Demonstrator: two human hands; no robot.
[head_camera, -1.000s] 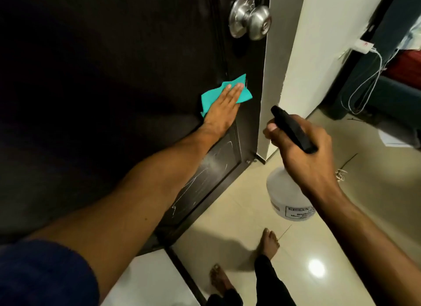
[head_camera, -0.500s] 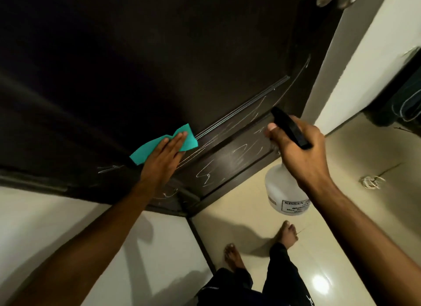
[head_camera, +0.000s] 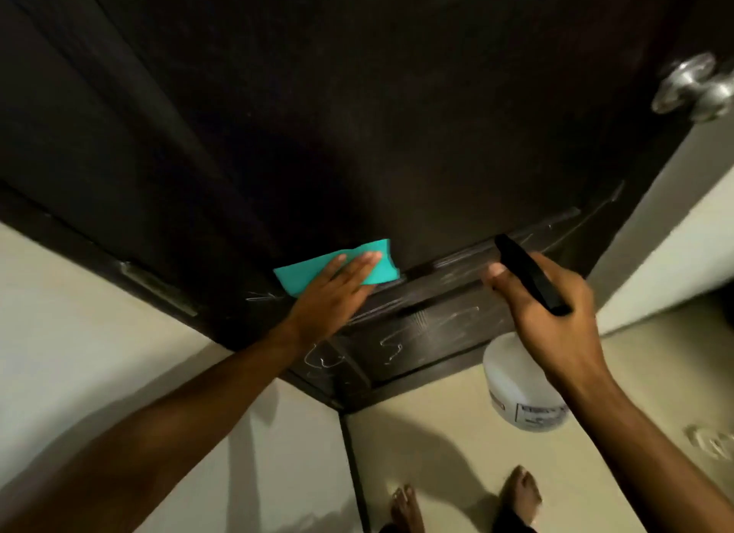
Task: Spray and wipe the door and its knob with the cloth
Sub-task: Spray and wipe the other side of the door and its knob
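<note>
The dark brown door [head_camera: 357, 115] fills the upper view, with white scribble marks on its lower panel. Its silver knob [head_camera: 693, 90] sits blurred at the far right edge. My left hand [head_camera: 331, 294] lies flat, pressing a teal cloth [head_camera: 313, 272] against the lower part of the door just above the panel groove. My right hand [head_camera: 550, 314] grips a spray bottle [head_camera: 520, 385] with a black head and a white body, held close to the door's lower right, nozzle towards the door.
White wall [head_camera: 79, 334] stands to the left of the door and another white wall [head_camera: 675, 223] to the right. The beige tiled floor [head_camera: 437, 453] lies below, with my bare feet [head_camera: 520, 493] at the bottom edge. A small coiled thing [head_camera: 711, 441] lies on the floor at right.
My left hand has slid the cloth from near the knob down and across the lower door. The view has shifted, and the knob has come back in at upper right. The right hand keeps the bottle.
</note>
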